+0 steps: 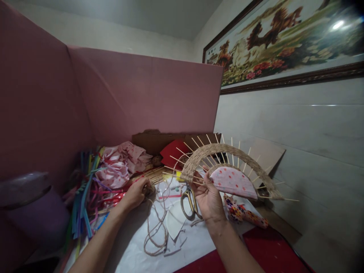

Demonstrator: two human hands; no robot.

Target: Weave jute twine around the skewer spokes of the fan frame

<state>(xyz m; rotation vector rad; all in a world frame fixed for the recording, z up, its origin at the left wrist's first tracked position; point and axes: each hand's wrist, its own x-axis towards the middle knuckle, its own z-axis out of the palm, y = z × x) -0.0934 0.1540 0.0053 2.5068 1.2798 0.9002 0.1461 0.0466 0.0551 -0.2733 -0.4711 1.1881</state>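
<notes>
My right hand [209, 199] holds up a half-round fan [231, 149] by its lower left part, fingers closed round it. Thin sticks spread out through a woven twine band, and pink cloth with red dots covers the centre. Over the table, my left hand [139, 192] is closed on a small ball of twine [150, 190], partly hidden by the fingers. A loose strand of twine [156, 253] loops across the white table surface, and another length rises to the fan's left end. Scissors [187, 204] with bronze-coloured handles lie beside my right hand, over white cut pieces [174, 219].
Colourful pipe cleaners [81, 204] and crumpled pink cloth [122, 161] crowd the left side. Behind lie thin sticks [155, 174], red sheets [172, 152] and cardboard [142, 140]. A flowered cloth piece [247, 215] sits at right, near the wall. A purple bin [34, 212] stands far left.
</notes>
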